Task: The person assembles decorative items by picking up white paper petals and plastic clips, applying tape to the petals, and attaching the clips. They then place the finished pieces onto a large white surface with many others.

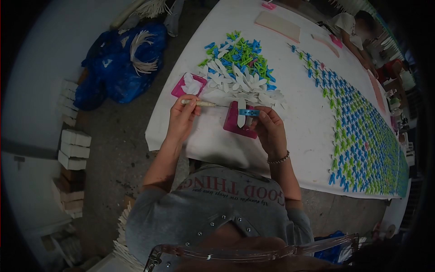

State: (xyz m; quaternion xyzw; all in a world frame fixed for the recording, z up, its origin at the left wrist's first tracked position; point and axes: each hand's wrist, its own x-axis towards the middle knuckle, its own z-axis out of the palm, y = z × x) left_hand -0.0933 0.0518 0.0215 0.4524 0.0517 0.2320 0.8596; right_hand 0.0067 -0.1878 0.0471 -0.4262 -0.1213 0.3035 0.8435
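Note:
My left hand (181, 114) is closed around the pale handle of a thin-tipped tool (199, 103), whose metal tip points right toward a white leaf-shaped piece (242, 119). In the fingers of my right hand (270, 127) is a blue clip (249, 112) that lies across this piece. Both are over a magenta tray (235, 128) near the table's front edge. Just beyond my hands lies a heap of loose white leaf-shaped pieces (253, 90). A pink tray (179, 90) with white material in it stands beyond my left hand.
Green and blue clips (247, 54) lie piled at the back. Rows of clips (362, 145) cover the right side of the white table (290, 154). Another person (353, 31) is at the far right edge. Blue plastic bags (118, 68) lie on the floor to the left.

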